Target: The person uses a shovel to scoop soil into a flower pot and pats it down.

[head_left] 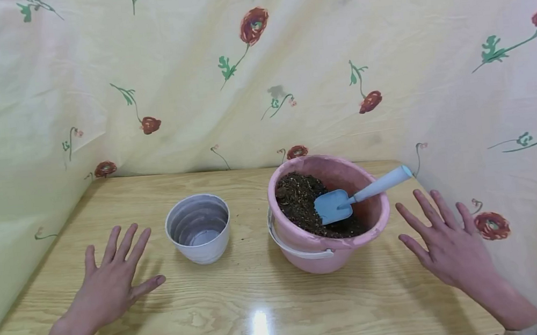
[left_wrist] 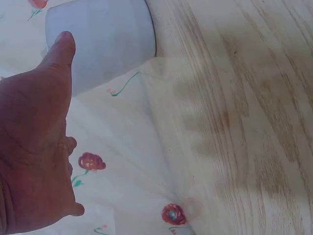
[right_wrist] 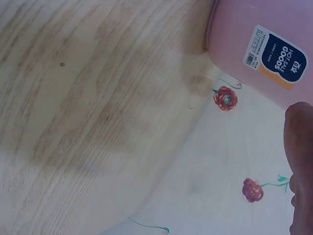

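A pink bucket (head_left: 306, 261) with dark soil (head_left: 298, 197) stands right of centre; a light blue trowel (head_left: 334, 207) lies in it, its handle resting over the right rim. To the bucket's left is a white pot (head_left: 205, 252) with nothing inside. My left hand (head_left: 110, 285) hovers left of the pot, fingers spread, touching nothing. On the bucket's right, my right hand (head_left: 453, 252) is held with fingers spread and holds nothing. The left wrist view shows the pot (left_wrist: 102, 44) beyond my thumb; the right wrist view shows the bucket's side (right_wrist: 234, 29) with a label.
The wooden table (head_left: 205, 314) has a few dark crumbs between pot and bucket. Behind it and at both sides hangs a pale cloth (head_left: 183, 89) with red flowers. The bucket's white handle (head_left: 301, 253) hangs down at its front left.
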`<state>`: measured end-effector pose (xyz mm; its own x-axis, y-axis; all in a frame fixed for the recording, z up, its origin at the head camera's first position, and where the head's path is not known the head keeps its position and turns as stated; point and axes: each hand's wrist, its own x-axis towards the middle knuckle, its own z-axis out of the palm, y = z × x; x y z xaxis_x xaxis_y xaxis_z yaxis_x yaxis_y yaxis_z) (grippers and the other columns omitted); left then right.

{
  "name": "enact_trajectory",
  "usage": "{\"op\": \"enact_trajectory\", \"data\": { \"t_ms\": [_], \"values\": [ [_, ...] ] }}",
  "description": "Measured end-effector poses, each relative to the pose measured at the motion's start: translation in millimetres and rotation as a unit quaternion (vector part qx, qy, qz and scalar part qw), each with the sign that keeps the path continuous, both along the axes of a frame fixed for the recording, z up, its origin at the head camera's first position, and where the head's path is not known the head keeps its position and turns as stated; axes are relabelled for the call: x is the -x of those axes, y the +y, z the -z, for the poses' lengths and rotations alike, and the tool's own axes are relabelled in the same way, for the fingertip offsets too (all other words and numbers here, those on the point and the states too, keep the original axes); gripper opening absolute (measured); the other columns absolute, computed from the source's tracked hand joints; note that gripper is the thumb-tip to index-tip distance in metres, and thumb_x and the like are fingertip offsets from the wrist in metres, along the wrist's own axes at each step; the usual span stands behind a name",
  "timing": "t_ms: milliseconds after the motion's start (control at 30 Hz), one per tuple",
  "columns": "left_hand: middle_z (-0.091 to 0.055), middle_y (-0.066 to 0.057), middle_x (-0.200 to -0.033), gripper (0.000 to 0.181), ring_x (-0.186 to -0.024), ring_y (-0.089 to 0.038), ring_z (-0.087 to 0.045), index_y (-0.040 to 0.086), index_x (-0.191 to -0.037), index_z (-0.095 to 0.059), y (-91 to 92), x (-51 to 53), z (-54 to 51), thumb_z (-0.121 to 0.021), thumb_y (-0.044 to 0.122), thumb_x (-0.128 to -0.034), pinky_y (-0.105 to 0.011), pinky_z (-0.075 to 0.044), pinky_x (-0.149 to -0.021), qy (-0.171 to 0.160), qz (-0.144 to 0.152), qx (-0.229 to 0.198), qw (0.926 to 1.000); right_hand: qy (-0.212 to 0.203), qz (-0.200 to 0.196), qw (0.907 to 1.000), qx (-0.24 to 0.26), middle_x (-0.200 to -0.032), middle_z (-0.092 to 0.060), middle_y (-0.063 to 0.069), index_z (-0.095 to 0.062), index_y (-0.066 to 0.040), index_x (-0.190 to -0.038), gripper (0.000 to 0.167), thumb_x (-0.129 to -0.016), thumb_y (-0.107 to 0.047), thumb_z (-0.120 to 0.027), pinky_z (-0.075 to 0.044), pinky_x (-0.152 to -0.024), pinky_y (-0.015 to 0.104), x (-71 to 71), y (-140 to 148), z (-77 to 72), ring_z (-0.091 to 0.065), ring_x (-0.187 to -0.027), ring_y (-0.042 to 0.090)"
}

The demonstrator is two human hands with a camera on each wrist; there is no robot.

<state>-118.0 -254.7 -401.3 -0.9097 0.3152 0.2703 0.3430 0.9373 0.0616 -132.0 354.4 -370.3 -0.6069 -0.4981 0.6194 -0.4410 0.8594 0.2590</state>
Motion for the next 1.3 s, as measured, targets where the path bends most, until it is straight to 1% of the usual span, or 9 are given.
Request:
{"op": "enact_trajectory", "data": {
  "t_ms": [67, 233, 300, 433, 667, 867, 1000, 1133, 1300],
  "values": [
    [-0.009, -0.016, -0.160, 0.098, -0.146, -0.031, 0.012, 0.019, -0.157, -0.005, 1.1, 0.2, -1.3, -0.058, 0.062, -0.0863, -0.078, -0.001, -0.100, -0.009, 0.000, -0.011, 0.9999, -0.001, 0.006, 1.0000, 0.001, -0.156, -0.026, 0.012, -0.046, -0.019, -0.142, 0.063, -0.098, -0.060, -0.026, -0.007, -0.110, 0.060, -1.2, 0, -1.9, -0.015, -0.144, 0.033],
    [-0.003, -0.014, -0.161, 0.102, -0.146, -0.031, 0.013, 0.018, -0.156, 0.001, 3.1, 0.9, -5.7, -0.060, 0.061, -0.0863, -0.077, 0.001, -0.100, -0.017, 0.006, -0.038, 0.9991, -0.045, 0.068, 0.9966, -0.006, -0.158, -0.023, 0.012, -0.039, -0.024, -0.148, 0.067, -0.097, -0.064, -0.020, -0.011, -0.108, 0.064, -6.4, 2, -10.5, -0.015, -0.145, 0.033],
    [-0.005, -0.015, -0.161, 0.104, -0.146, -0.031, 0.011, 0.017, -0.156, 0.000, 4.2, 1.5, -8.1, -0.063, 0.059, -0.0848, -0.076, -0.001, -0.101, -0.008, 0.012, -0.049, 0.9987, -0.032, 0.072, 0.9969, -0.004, -0.155, -0.028, 0.016, -0.042, -0.021, -0.146, 0.067, -0.097, -0.063, -0.022, -0.016, -0.106, 0.066, -6.5, 1, -15.2, -0.024, -0.141, 0.038],
    [-0.016, -0.015, -0.159, 0.108, -0.147, -0.031, 0.002, 0.016, -0.157, -0.005, 7.5, 3.5, -14.0, -0.070, 0.056, -0.0801, -0.074, -0.009, -0.102, 0.028, 0.028, -0.069, 0.9968, 0.028, 0.050, 0.9982, 0.019, -0.145, -0.042, 0.023, -0.052, -0.014, -0.139, 0.066, -0.097, -0.059, -0.030, -0.026, -0.096, 0.067, -3.1, -3, -24.0, -0.040, -0.126, 0.046],
    [-0.024, -0.014, -0.157, 0.113, -0.147, -0.031, -0.008, 0.014, -0.156, -0.013, 14.8, 5.5, -17.7, -0.078, 0.050, -0.0718, -0.069, -0.015, -0.104, 0.068, 0.060, -0.114, 0.9894, 0.061, 0.072, 0.9942, 0.051, -0.138, -0.047, 0.025, -0.052, -0.012, -0.138, 0.065, -0.097, -0.057, -0.030, -0.031, -0.090, 0.066, -3.0, -9, -39.1, -0.044, -0.118, 0.047],
    [-0.036, -0.021, -0.148, 0.116, -0.143, -0.038, -0.020, 0.009, -0.154, -0.020, 25.4, 8.8, -21.4, -0.081, 0.053, -0.0660, -0.068, -0.024, -0.099, 0.095, 0.098, -0.194, 0.9713, 0.120, 0.041, 0.9888, 0.079, -0.136, -0.050, 0.024, -0.056, -0.009, -0.133, 0.063, -0.096, -0.056, -0.035, -0.034, -0.082, 0.064, -0.4, -16, -49.5, -0.047, -0.114, 0.048],
    [-0.037, -0.021, -0.147, 0.119, -0.140, -0.042, -0.022, 0.008, -0.153, -0.022, 36.2, 10.4, -26.9, -0.087, 0.041, -0.0602, -0.069, -0.025, -0.099, 0.088, 0.117, -0.245, 0.9584, 0.133, 0.022, 0.9866, 0.092, -0.137, -0.050, 0.023, -0.057, -0.008, -0.132, 0.063, -0.096, -0.055, -0.037, -0.033, -0.081, 0.063, 1.8, -22, -56.4, -0.047, -0.114, 0.049],
    [-0.026, -0.015, -0.155, 0.128, -0.143, -0.038, -0.017, 0.012, -0.155, -0.014, 46.3, 11.8, -32.1, -0.092, 0.024, -0.0539, -0.068, -0.023, -0.103, 0.048, 0.129, -0.290, 0.9471, 0.134, 0.012, 0.9857, 0.102, -0.138, -0.050, 0.021, -0.057, -0.008, -0.132, 0.062, -0.096, -0.054, -0.039, -0.032, -0.081, 0.063, 3.5, -28, -62.0, -0.047, -0.116, 0.048],
    [-0.013, -0.008, -0.159, 0.137, -0.145, -0.031, -0.006, 0.016, -0.156, -0.002, 55.5, 12.9, -34.5, -0.093, 0.023, -0.0540, -0.070, -0.018, -0.103, -0.007, 0.149, -0.340, 0.9285, 0.123, 0.003, 0.9871, 0.103, -0.139, -0.049, 0.022, -0.057, -0.009, -0.133, 0.061, -0.096, -0.054, -0.039, -0.032, -0.082, 0.063, 4.3, -34, -67.2, -0.046, -0.117, 0.048]
  ]
}}
